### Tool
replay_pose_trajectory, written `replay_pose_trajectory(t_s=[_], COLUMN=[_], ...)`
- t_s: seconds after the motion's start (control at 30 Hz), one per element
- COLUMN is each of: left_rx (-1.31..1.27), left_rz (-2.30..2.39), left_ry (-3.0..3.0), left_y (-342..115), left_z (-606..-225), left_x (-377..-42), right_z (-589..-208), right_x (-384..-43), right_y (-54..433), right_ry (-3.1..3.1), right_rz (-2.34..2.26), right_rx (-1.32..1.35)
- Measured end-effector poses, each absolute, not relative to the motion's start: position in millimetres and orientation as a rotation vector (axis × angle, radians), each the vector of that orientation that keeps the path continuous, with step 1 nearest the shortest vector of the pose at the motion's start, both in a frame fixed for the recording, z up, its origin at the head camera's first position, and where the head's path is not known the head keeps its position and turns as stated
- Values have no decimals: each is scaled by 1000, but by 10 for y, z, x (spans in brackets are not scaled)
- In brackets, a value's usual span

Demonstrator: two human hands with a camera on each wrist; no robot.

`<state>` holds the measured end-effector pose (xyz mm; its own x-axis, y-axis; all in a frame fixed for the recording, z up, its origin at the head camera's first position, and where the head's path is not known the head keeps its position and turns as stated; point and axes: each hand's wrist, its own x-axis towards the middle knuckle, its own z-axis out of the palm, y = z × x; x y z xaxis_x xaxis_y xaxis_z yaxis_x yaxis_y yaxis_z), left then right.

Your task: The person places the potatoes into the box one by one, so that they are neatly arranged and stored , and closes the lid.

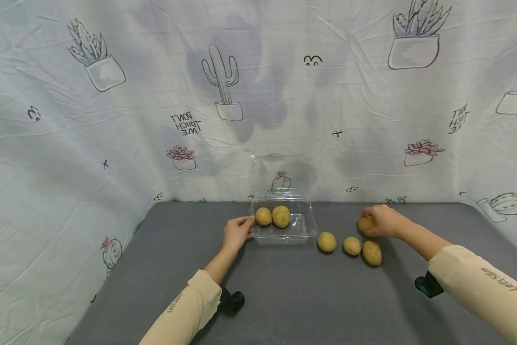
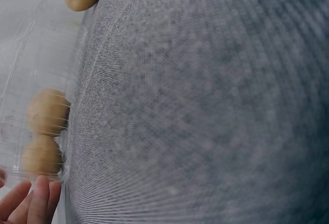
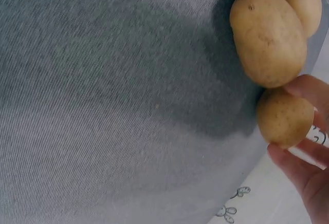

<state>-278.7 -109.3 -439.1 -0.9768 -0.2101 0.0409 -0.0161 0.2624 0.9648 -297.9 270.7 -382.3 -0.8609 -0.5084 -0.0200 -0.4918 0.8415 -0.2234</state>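
A clear plastic clamshell container [image 1: 302, 225] stands near the table's far edge with its lid raised at the back. Inside its left part lie two potatoes [image 1: 281, 216], side by side. My left hand [image 1: 237, 232] holds the container's left side, fingertips [image 2: 41, 193] against the wall in the left wrist view. To the right, my right hand [image 1: 383, 221] grips a potato [image 3: 284, 118] between thumb and fingers. A longer potato [image 3: 268, 39] lies right beside that one. Two smaller round potatoes, one near the container [image 1: 326, 242] and one farther right [image 1: 351, 246], lie on the table.
The table [image 1: 284, 297] has a dark grey cloth surface. Behind it hangs a pale curtain [image 1: 146, 96] printed with potted cacti. A black device [image 1: 232, 301] sits under the left wrist, another [image 1: 428, 285] under the right.
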Motion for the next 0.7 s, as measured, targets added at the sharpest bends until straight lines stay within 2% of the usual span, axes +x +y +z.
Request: replay_pose_trajectory(t_s=[0.2, 0.43, 0.7], left_rx=[210, 206, 229], left_rz=[-1803, -1790, -1791], left_ry=[-2363, -2366, -2362], left_y=[-1087, -1077, -1095], left_z=[-4396, -4386, -4387], left_x=[-2778, -2771, -2788], right_z=[-3843, -3834, -3620], right_x=[-2954, -2969, -3017], right_y=[2660, 2658, 2609], right_ry=[2954, 2955, 3016], right_rz=[-296, -332, -383], right_rx=[-678, -687, -724])
